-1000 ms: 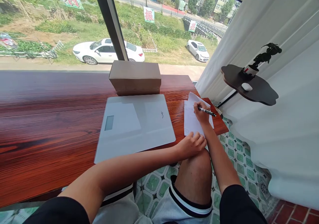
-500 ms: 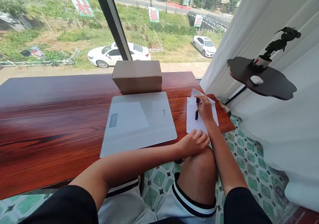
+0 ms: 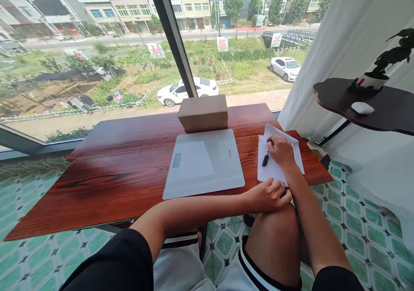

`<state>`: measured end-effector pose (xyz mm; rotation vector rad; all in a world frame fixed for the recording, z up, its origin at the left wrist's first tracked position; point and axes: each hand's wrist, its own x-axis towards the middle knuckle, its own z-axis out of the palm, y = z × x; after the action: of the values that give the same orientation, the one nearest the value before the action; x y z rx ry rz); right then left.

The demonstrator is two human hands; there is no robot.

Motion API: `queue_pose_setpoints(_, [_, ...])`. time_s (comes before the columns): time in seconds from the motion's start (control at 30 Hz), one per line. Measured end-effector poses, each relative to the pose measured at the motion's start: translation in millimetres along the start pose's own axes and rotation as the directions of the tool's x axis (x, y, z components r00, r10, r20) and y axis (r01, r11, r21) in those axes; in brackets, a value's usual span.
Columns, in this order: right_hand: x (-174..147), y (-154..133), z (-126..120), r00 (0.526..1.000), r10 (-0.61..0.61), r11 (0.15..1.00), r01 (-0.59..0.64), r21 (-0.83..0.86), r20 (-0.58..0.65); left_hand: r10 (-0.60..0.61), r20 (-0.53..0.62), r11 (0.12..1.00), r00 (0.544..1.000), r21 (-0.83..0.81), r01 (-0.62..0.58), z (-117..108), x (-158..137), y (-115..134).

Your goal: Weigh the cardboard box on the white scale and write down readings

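Note:
My right hand (image 3: pixel 280 149) is closed on a black pen (image 3: pixel 265 158) above white sheets of paper (image 3: pixel 274 170) at the right of the table. The fingers cover the pen's far end; its thick black near end slants toward me. One sheet looks folded or raised at its far edge. Faint marks show at the upper left of the paper. My left hand (image 3: pixel 269 195) is closed with curled fingers at the paper's near edge, above my bent knee. Whatever those fingers hold, if anything, is hidden.
Left of the paper a flat silver-grey panel (image 3: pixel 203 166) lies on the reddish wooden table (image 3: pixel 129 166). Behind it stands a brown box (image 3: pixel 203 114) against the window. A dark shelf (image 3: pixel 388 110) at the right bears a potted plant (image 3: pixel 375 79) and a white mouse-like object (image 3: pixel 362 107).
The view has tilted up and swung left. The pen stood nearly straight along the paper and now slants, with my right hand covering more of its far end. My left hand stays near the paper's edge.

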<state>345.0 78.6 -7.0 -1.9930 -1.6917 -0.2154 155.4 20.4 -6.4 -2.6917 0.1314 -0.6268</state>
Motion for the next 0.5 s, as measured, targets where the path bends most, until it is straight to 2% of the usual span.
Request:
queue_pose_setpoints(0.3, [-2.9,11.1,4.6,1.0,0.015,0.999,-0.015,-0.032,0.021,0.039,0.034,0.999,0.999,-0.002,-0.039,-17.6,5.5,-4.9])
queue_pose_setpoints(0.5, [-4.8,15.7,4.5,1.0,0.005,0.999,-0.003,-0.048,0.031,0.027,0.085,1.0,0.996,-0.012,-0.026,-47.3,-17.4,-23.0])
